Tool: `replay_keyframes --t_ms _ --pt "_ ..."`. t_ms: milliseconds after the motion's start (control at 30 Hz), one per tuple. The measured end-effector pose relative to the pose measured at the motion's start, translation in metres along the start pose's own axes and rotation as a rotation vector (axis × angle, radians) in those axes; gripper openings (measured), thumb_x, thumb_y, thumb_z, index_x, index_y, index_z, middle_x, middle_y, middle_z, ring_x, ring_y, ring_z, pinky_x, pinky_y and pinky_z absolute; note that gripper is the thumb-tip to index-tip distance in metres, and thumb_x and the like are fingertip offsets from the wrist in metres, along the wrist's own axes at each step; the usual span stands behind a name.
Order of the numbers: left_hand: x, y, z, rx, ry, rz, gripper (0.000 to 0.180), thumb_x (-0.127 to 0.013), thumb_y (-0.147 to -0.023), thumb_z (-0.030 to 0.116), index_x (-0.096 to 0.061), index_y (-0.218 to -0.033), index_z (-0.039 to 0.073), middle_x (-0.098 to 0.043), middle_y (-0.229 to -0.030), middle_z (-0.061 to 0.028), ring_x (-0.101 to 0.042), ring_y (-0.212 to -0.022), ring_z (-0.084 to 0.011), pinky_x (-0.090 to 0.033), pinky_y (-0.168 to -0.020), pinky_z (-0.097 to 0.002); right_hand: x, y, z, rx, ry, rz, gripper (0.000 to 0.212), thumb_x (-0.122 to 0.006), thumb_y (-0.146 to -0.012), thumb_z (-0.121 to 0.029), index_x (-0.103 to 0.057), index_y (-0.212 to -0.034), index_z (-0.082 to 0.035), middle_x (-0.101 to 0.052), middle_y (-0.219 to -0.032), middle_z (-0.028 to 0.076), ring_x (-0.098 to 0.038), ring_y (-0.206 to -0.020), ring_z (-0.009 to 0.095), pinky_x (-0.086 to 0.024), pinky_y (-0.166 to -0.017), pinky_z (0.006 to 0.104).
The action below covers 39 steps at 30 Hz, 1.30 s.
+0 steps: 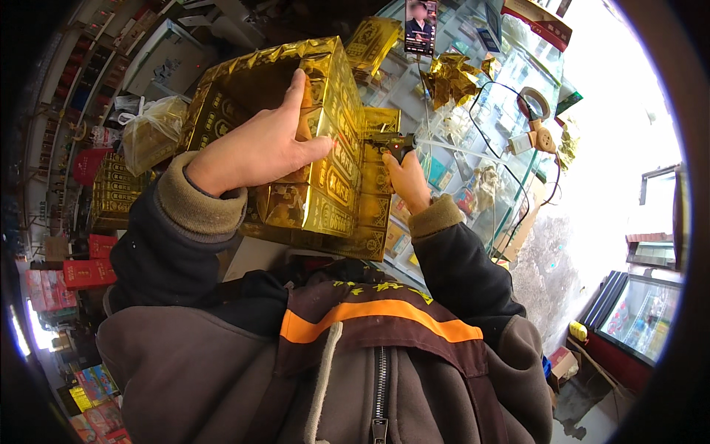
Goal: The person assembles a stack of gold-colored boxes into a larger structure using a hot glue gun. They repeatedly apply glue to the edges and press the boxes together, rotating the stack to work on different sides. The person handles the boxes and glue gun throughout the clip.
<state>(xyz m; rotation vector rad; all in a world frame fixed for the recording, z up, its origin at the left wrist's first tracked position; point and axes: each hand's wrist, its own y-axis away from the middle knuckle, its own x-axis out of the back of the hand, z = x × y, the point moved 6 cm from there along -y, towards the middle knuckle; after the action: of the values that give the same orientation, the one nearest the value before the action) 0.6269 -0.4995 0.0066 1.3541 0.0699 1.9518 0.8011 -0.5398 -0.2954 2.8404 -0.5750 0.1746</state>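
A large gold foil-covered box point(336, 174), built of printed panels with an open hollow, stands tilted in front of me. My left hand point(259, 144) grips its near wall, thumb on the outer face and forefinger along the rim. The other fingers are partly hidden in the hollow. In my right hand point(408, 181) is a black gun-shaped tool that looks like a glue gun point(399, 142), with a small red light. Its nozzle points left at the box's right side, where a gold panel point(376, 218) adjoins. Whether the nozzle touches is unclear.
A glass counter point(473, 159) lies beneath, bearing a phone point(420, 28), crumpled gold foil point(450, 80), a tape roll point(534, 103), a plug adapter point(521, 143) and black cables. More gold packs point(372, 43) lie behind the box. At left are a bagged gold pack point(154, 132) and stocked shelves.
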Motion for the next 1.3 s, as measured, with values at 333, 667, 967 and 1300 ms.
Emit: replay_keyframes --t_ms 333,667,967,1300 --pt "-0.007 0.003 0.000 0.010 0.029 -0.022 0.101 -0.062 -0.098 0.031 0.012 -0.157 -0.004 -0.065 -0.128 -0.0244 -0.065 -0.114 -0.0319 -0.046 -0.102 -0.0356 0.004 0.014 -0.014 -0.016 -0.062 -0.024 0.028 -0.061 -0.101 -0.021 -0.047 -0.114 0.000 -0.053 -0.082 0.007 -0.052 -0.062 0.018 -0.043 -0.052 0.0334" --pt "-0.011 0.003 0.002 -0.003 -0.024 -0.004 0.103 -0.061 -0.097 0.034 0.012 -0.155 -0.008 -0.068 -0.114 -0.0245 -0.067 -0.101 -0.0325 -0.049 -0.093 -0.0355 0.016 0.020 -0.029 0.056 0.070 -0.018 0.043 -0.063 -0.095 -0.028 -0.050 -0.109 0.011 -0.066 -0.095 0.033 -0.065 -0.090 0.049 -0.052 -0.078 0.0479" --pt "-0.009 0.003 0.006 0.016 -0.043 -0.013 0.103 -0.062 -0.097 0.033 0.012 -0.157 -0.004 -0.066 -0.123 -0.0252 -0.067 -0.109 -0.0334 -0.048 -0.100 -0.0362 0.022 0.041 -0.022 0.027 0.081 -0.064 0.045 -0.063 -0.095 -0.030 -0.051 -0.110 0.011 -0.065 -0.098 0.034 -0.062 -0.098 0.052 -0.050 -0.082 0.0516" --pt "-0.008 0.001 0.007 0.037 -0.046 -0.032 0.103 -0.062 -0.097 0.034 0.013 -0.157 -0.003 -0.068 -0.117 -0.0240 -0.067 -0.104 -0.0322 -0.049 -0.096 -0.0360 0.020 0.063 -0.009 -0.024 0.003 -0.114 0.041 -0.064 -0.096 -0.026 -0.050 -0.113 0.008 -0.065 -0.103 0.034 -0.062 -0.100 0.052 -0.049 -0.084 0.0519"
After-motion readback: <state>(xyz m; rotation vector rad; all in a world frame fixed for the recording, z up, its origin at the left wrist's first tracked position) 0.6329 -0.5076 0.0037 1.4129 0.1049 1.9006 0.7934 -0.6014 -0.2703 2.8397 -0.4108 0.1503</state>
